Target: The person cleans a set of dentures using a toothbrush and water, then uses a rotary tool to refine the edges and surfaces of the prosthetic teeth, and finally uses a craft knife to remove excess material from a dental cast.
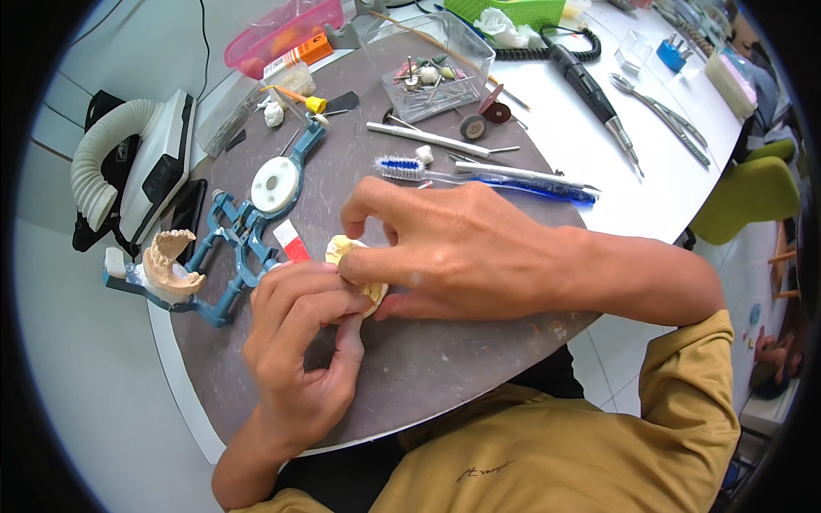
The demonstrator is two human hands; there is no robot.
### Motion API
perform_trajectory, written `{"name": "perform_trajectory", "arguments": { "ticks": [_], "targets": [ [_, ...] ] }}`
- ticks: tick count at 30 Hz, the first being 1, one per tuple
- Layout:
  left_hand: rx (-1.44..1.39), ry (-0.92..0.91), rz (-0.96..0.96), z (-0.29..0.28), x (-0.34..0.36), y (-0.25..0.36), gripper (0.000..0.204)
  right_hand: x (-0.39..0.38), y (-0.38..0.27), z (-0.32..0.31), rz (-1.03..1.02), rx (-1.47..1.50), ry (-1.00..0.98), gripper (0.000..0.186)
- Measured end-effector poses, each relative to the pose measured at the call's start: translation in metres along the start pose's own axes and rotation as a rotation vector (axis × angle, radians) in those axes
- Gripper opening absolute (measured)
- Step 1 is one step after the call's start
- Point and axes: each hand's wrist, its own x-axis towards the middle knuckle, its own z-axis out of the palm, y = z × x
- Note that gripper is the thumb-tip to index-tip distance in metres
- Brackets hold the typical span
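A pale yellow dental cast [340, 247] sits low over the brown work mat, partly covered by my fingers. My left hand [301, 329] grips it from the near left side, thumb bent underneath. From the right, my right hand [462, 252] reaches over it, the index finger curled and other fingers pressing on its top and side. Just beyond the cast lies a red and white strip [292, 241]. To the left stands a blue dental articulator [248, 227], opened out, with a beige tooth cast [171, 263] on one arm and a white round plate [275, 185] on the other.
Beyond my hands lie a blue-bristled toothbrush [402, 168], metal hand instruments [428, 137] and a clear box [428, 90] of small burs. A black handpiece [594, 94] and pliers [663, 115] rest on the white table. A white hose unit [154, 162] stands far left.
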Motion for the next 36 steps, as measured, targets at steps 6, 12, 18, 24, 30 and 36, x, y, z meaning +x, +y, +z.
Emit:
{"name": "perform_trajectory", "arguments": {
  "ticks": [6,12,18,24,30,36],
  "targets": [
    [0.158,0.005,0.087,-0.005,-0.005,0.005,0.025,-0.002,-0.003,0.007,-0.121,0.013,0.019,0.027],
    [0.192,0.032,0.162,-0.012,-0.008,0.004,0.027,-0.003,-0.004,0.008,-0.143,-0.008,0.073,0.031],
    [0.074,0.042,0.186,-0.002,-0.010,-0.002,0.032,-0.007,-0.006,0.009,-0.148,-0.157,0.037,0.030],
    [-0.026,0.068,0.116,-0.003,-0.006,0.001,0.029,-0.008,-0.007,0.017,-0.170,-0.128,0.127,0.027],
    [-0.018,0.068,0.190,0.000,-0.003,-0.005,0.026,-0.012,-0.008,0.015,-0.150,-0.103,0.095,0.027],
    [-0.035,0.108,0.165,0.001,-0.005,-0.002,0.025,-0.009,-0.009,0.018,-0.176,-0.078,0.122,0.029]
  ]
}}
